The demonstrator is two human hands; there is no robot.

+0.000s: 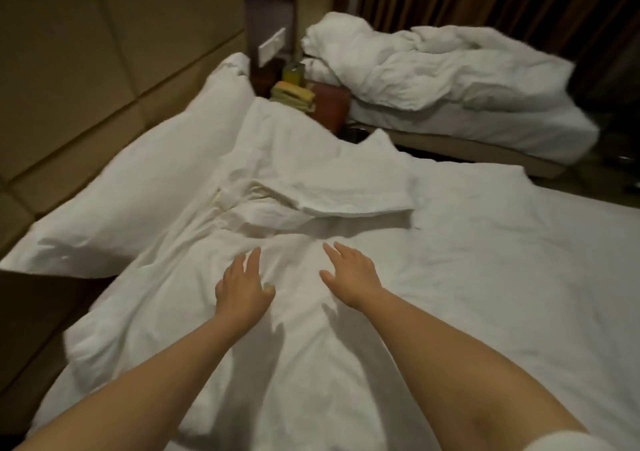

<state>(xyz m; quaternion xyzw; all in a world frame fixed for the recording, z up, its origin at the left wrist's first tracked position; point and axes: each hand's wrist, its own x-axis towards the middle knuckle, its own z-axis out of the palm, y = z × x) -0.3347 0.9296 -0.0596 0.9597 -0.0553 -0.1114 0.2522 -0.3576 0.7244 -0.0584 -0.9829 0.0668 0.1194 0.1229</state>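
view: head, one wide-angle camera worn on the person's head | facing: forward and down across the white duvet [485,260] | range: close; forearms enter from 7 and 5 o'clock, left hand [242,284] and right hand [349,274] just below centre | far field: pillow [138,190] at 10 o'clock, second bed [450,79] at 1 o'clock, well apart

Quick tally: two hands, left hand [242,289] and right hand [353,277], both near 6 o'clock. Two beds: near bed [554,260] across the middle, far bed [502,130] at 1 o'clock. Two duvets, one per bed, so near duvet [166,312] and far duvet [433,66]. One pillow [145,187] at 10 o'clock, far as I can tell. One folded cloth [311,180] at 12. Between the beds, around 12 o'clock: one switch plate [272,46], one bottle [293,71], one yellow stack [292,95], one red-brown thing [330,104] I can't identify.
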